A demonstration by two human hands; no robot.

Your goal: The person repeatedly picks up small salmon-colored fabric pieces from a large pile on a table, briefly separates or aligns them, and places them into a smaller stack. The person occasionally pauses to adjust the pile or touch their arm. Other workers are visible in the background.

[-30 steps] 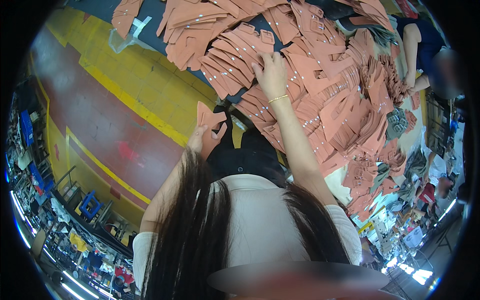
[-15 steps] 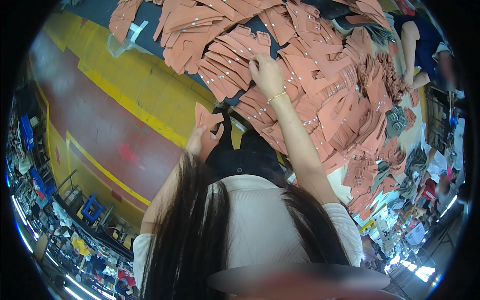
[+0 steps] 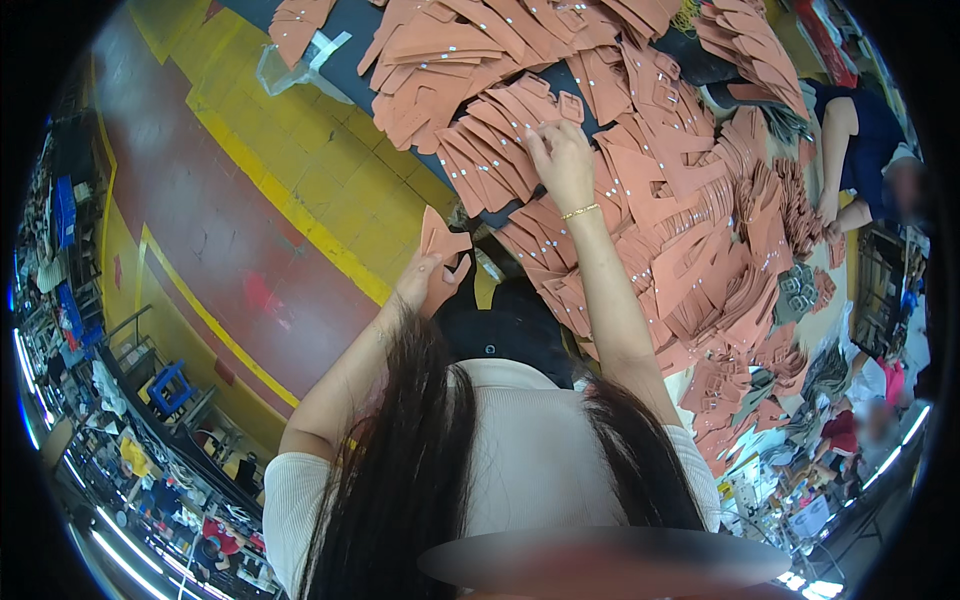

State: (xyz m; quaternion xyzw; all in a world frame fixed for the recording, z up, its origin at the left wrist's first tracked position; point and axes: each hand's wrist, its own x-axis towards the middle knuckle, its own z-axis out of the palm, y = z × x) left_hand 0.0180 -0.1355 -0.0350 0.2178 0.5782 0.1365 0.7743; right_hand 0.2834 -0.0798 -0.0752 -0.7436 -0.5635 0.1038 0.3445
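At a dark surface (image 3: 352,20), holding one orange piece (image 3: 438,288) in left grip (image 3: 415,282); with right grip (image 3: 565,165) over fanned pieces (image 3: 490,140), cannot tell if pinching. Seemingly picking singly; next, best separate another.

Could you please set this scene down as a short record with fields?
Left hand: holding a cut coral piece
Right hand: over fanned coral pieces; contact unclear
Bracelet: gold-coloured, worn on the right arm
Floor: yellow and dark red
Nearby: co-worker at far right, arms extended toward more pieces
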